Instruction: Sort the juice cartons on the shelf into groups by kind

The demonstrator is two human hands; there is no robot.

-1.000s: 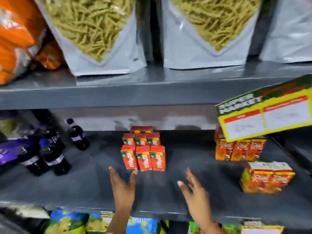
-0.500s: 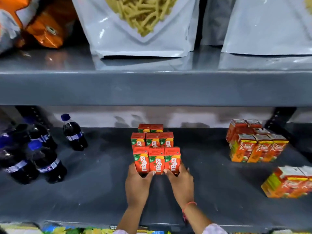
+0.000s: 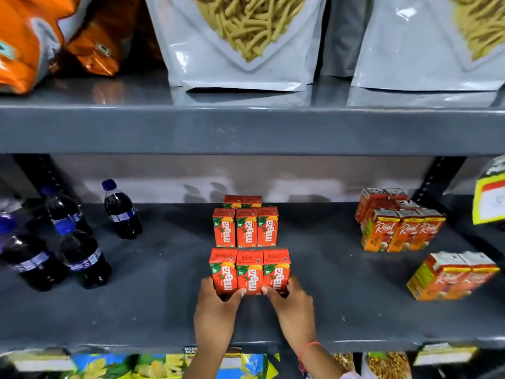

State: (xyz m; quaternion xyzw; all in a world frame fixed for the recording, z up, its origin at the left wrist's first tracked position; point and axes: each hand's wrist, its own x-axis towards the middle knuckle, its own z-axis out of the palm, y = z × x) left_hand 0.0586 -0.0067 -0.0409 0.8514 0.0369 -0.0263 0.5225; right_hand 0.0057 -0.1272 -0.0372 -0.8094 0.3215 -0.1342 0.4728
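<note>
Three red Maaza cartons (image 3: pixel 250 270) stand side by side as a front row on the grey middle shelf (image 3: pixel 153 294). My left hand (image 3: pixel 217 310) grips the row's left end and my right hand (image 3: pixel 291 307) grips its right end, thumbs on the front faces. Behind it stands a second row of three Maaza cartons (image 3: pixel 246 228), with two more cartons (image 3: pixel 242 201) at the back. At the right stand orange Real cartons (image 3: pixel 401 228), and a further pair of Real cartons (image 3: pixel 453 277) sits nearer the front edge.
Dark cola bottles (image 3: pixel 82 258) crowd the shelf's left side, one bottle (image 3: pixel 121 212) standing apart. Snack bags (image 3: pixel 240 42) fill the upper shelf (image 3: pixel 246 129). A yellow price tag (image 3: pixel 490 198) hangs at the right edge. Packets (image 3: pixel 109 365) lie on the shelf below.
Both hands came from open above the shelf onto the front row of Maaza cartons. That row now stands apart from the second row, nearer the shelf's front edge.
</note>
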